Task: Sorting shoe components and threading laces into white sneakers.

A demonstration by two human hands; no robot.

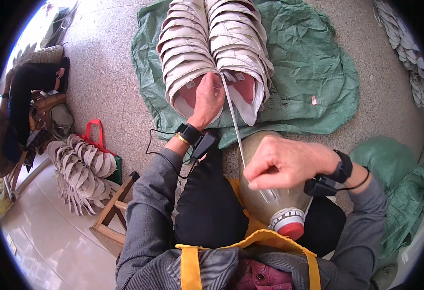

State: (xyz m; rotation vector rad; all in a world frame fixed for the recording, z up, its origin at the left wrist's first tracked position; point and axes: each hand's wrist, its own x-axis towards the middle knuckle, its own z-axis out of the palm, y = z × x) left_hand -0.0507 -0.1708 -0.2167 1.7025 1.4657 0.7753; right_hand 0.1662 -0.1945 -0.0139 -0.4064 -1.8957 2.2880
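Observation:
Two rows of nested white shoe uppers (pixel 185 48) with pinkish linings lie side by side at the top middle. My left hand (pixel 207 102) reaches into the nearest upper of the left row, its fingers closed at the inner edge where the rows meet. From that spot a thin white cord (pixel 233 112) runs taut toward me. Its near end goes into my right hand (pixel 289 163), closed in a fist above my lap. Below that fist, a large clear plastic bottle (pixel 256 200) with a red cap (pixel 291 230) rests on my lap, cap end toward me.
The uppers lie on a green woven sack (pixel 313 72) spread over the speckled floor (pixel 101 58). More bundled uppers (pixel 79 169) sit at left beside a wooden stool (pixel 109 224). Another string of uppers (pixel 407 48) lies far right, above green sacks (pixel 386 157). Someone's dark-clothed leg (pixel 33 87) shows far left.

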